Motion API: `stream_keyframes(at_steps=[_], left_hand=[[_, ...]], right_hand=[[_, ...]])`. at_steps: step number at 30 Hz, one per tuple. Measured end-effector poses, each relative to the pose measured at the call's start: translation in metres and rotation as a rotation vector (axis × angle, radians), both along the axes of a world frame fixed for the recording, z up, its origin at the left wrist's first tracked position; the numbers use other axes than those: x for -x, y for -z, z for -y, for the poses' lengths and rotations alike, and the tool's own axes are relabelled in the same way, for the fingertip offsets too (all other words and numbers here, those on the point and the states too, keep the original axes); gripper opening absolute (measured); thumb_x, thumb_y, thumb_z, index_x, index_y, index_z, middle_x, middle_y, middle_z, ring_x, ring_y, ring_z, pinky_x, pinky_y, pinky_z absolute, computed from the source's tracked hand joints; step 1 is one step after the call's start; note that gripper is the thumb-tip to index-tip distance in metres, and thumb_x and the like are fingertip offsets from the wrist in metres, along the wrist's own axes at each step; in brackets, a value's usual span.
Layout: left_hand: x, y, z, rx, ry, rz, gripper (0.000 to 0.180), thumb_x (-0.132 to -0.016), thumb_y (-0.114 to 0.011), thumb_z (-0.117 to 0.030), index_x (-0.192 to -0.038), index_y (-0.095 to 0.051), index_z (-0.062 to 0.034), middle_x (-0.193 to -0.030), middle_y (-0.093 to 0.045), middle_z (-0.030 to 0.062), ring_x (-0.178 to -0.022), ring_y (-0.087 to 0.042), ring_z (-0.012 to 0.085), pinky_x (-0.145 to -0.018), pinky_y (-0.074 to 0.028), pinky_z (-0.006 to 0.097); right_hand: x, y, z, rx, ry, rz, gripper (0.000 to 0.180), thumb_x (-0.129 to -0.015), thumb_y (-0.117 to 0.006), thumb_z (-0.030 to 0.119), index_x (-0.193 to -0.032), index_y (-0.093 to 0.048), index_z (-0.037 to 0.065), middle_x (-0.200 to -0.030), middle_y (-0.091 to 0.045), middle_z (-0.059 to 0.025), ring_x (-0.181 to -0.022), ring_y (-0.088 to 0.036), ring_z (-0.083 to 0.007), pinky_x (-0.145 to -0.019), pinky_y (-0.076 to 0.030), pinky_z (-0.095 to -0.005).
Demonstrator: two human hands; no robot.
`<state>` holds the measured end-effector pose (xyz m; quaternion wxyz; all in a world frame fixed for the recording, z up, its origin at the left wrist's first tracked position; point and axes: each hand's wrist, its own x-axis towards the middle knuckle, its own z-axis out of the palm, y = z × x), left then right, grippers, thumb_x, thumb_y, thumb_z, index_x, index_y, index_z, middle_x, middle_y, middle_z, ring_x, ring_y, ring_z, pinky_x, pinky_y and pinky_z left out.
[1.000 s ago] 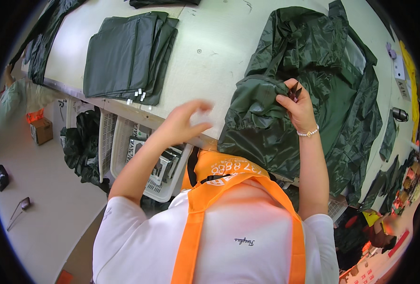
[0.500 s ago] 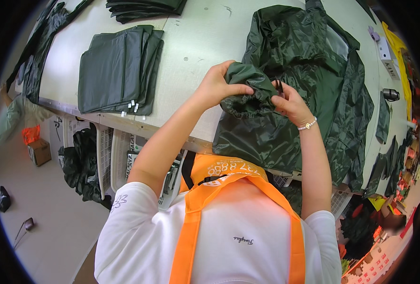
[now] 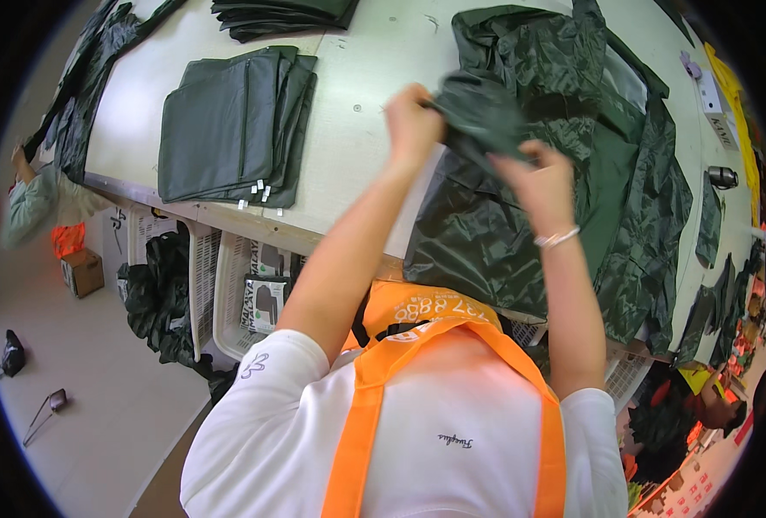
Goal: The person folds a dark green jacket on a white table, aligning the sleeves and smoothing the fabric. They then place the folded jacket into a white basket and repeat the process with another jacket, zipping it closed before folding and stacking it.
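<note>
A dark green, shiny rain jacket (image 3: 564,129) lies spread on the table in front of me. My left hand (image 3: 413,128) is closed on the gathered cuff of its sleeve (image 3: 482,108), which is lifted above the rest and blurred by motion. At the other side of the raised sleeve is my right hand (image 3: 534,173), fingers bent and smeared, thumb toward the fabric. Whether it grips the cloth or a tool cannot be made out now.
Left of the jacket stands a stack of folded green pouches (image 3: 227,129), with another dark stack (image 3: 283,17) beyond. Under the table edge are white baskets (image 3: 227,324) with packaged goods and dark cloth. A black cylinder (image 3: 723,177) sits at the right. Another person's arm (image 3: 33,194) shows at far left.
The sleeve has been raised and moved slightly away from me, its cuff opening no longer facing me. Small dark snips seen in my right hand earlier are not discernible now.
</note>
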<state>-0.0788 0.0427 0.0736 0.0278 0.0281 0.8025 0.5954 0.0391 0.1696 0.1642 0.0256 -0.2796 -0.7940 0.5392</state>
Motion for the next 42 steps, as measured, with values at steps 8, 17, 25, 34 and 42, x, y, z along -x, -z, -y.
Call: stream_keyframes(at_steps=[8,17,25,34,42], left_hand=[[-0.067,-0.057,0.034,-0.252,0.525,0.06,0.008,-0.073,-0.058,0.004,-0.076,-0.054,-0.0034,-0.065,-0.053,-0.0012,-0.06,-0.051,0.0047,-0.054,-0.042,0.023],[-0.068,-0.061,0.067,-0.042,0.102,-0.192,0.025,-0.064,-0.058,0.008,-0.059,-0.037,-0.0041,-0.051,-0.036,-0.0019,-0.05,-0.034,0.0055,-0.045,-0.028,0.025],[-0.08,-0.083,0.057,0.172,0.211,-0.608,0.04,-0.052,-0.074,0.003,-0.085,-0.053,-0.0065,-0.097,-0.052,0.0086,-0.089,-0.052,0.0236,-0.076,-0.04,0.033],[-0.091,-0.081,0.054,0.056,0.42,-0.871,0.031,-0.049,-0.074,0.003,-0.068,-0.053,-0.0085,-0.071,-0.059,0.0021,-0.065,-0.054,0.0215,-0.059,-0.039,0.03],[-0.094,-0.097,0.051,0.153,0.479,-0.901,0.03,-0.049,-0.074,0.0,-0.065,-0.05,-0.0096,-0.07,-0.058,0.0006,-0.063,-0.053,0.0203,-0.062,-0.038,0.031]], right_hand=[[-0.015,0.016,-0.009,0.108,0.068,-0.469,0.014,-0.078,-0.064,-0.005,-0.085,-0.057,0.004,-0.066,-0.053,0.0073,-0.056,-0.039,0.0018,-0.05,-0.03,-0.0149],[-0.059,-0.006,-0.015,-0.447,0.1,-0.512,0.027,-0.066,-0.059,-0.014,-0.085,-0.058,0.006,-0.061,-0.043,0.0052,-0.054,-0.036,-0.0005,-0.049,-0.031,-0.0152],[-0.085,-0.009,0.003,-0.421,0.054,-0.483,0.033,-0.063,-0.061,-0.017,-0.087,-0.059,0.005,-0.064,-0.046,0.0041,-0.055,-0.038,-0.0018,-0.05,-0.034,-0.0157],[-0.102,-0.028,0.005,-0.163,-0.156,-0.126,0.023,-0.077,-0.065,-0.002,-0.097,-0.054,0.002,-0.07,-0.051,-0.0009,-0.062,-0.048,-0.0076,-0.061,-0.044,-0.0217],[-0.083,-0.045,0.021,-0.001,-0.306,-0.138,0.019,-0.089,-0.06,0.012,-0.098,-0.049,0.0,-0.084,-0.061,-0.0109,-0.073,-0.059,-0.0172,-0.067,-0.048,-0.0284]])
